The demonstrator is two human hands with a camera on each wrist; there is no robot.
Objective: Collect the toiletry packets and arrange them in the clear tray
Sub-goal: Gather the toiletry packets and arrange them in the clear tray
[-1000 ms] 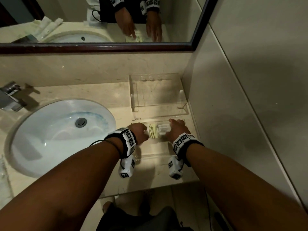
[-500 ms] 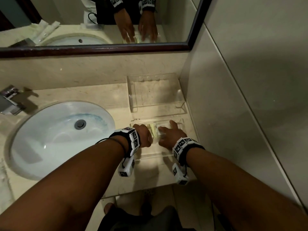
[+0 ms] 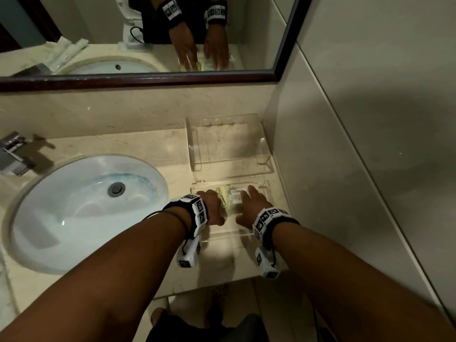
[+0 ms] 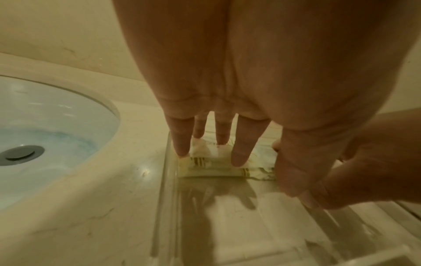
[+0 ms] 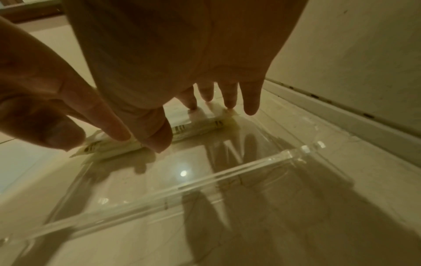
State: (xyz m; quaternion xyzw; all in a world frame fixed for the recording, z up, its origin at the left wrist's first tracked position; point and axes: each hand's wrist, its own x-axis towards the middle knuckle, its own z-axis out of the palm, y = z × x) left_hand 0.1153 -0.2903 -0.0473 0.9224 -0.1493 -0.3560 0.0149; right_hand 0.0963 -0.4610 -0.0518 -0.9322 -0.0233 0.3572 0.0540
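Observation:
Several pale toiletry packets with striped ends lie in the near clear tray on the counter. My left hand and right hand both rest on them side by side. In the left wrist view the left hand has straight fingers, tips down on the packets beside the tray wall. Seen from the right wrist, the right hand touches the packets with straight fingers and thumb, beyond the tray's front rim.
A second clear tray stands behind, against the back wall. The white sink and faucet lie to the left, and a tiled wall close on the right. The mirror reflects more white packets beyond the sink.
Both hands have gone from curled round the packets to flat, fingers stretched over them. The right hand has drawn back a little toward the counter's front.

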